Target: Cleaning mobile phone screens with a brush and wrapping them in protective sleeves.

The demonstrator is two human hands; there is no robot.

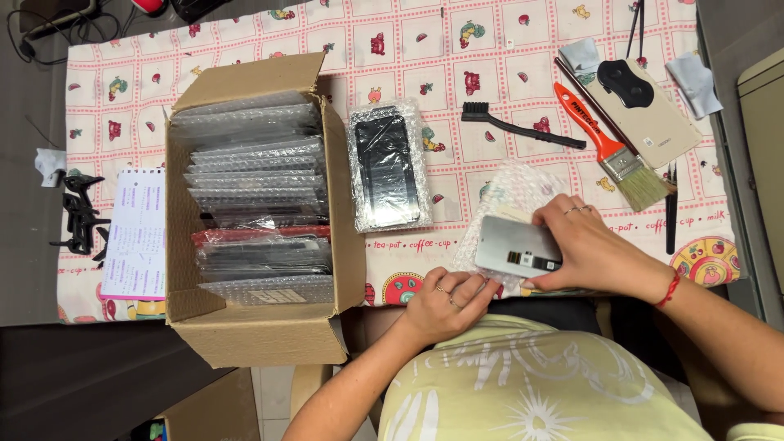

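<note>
Your right hand [592,249] clamps the grey phone panel [516,247] at the table's near edge, half inside its bubble-wrap sleeve [510,192]; your left hand [449,304] pinches the sleeve's corner; the panel looks thin, light, slick and fragile; hold its edges, not its face.

Open tabletop [482,73] lies above the black brush [521,126]. The cardboard box [261,331] blocks the left; the paintbrush [614,147] blocks the right.
</note>
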